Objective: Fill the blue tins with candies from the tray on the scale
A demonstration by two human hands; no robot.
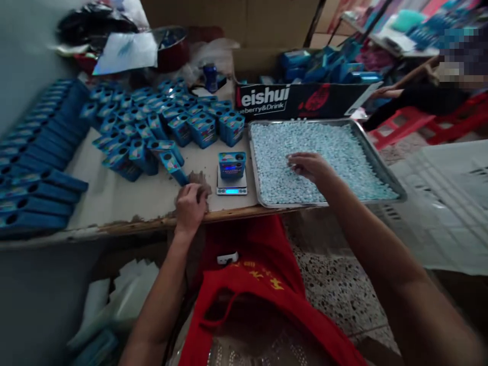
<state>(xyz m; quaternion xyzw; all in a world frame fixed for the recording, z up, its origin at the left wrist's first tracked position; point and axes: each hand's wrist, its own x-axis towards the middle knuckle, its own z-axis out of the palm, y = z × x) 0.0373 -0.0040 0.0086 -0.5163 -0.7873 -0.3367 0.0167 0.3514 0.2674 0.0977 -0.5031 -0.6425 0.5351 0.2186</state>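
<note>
My right hand (310,168) reaches into a metal tray (375,157) filled with small pale-blue pieces (343,152), fingers curled down onto them as if pinching; what they hold is too small to make out. My left hand (189,206) rests closed on the table's front edge, left of a small digital scale (232,187). An open blue box (232,164) stands on the scale, whose display glows blue.
Several open blue boxes (160,127) crowd the table's back left, and flat blue packs (38,168) lie stacked at far left. A black carton (305,99) stands behind the tray. Another person sits at far right near red stools (423,122). White crate (442,203) at right.
</note>
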